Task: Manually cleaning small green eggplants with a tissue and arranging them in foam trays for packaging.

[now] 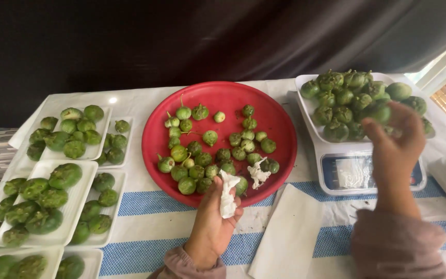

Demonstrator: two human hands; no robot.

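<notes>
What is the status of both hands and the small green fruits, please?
Left hand gripping crumpled tissue at red tray. Right hand raised at fruit pile on scale. Nothing in the way.

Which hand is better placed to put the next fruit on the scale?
Right, probably. The right hand is raised at the fruit pile on the scale; the left hand holds a tissue by the red plate.

The right hand (394, 135) is blurring, so its grip is unclear, and it is hiding part of the scale (336, 160) display. The bottom trays (52, 254) are running off the lower edge, both sleeves too.
</notes>
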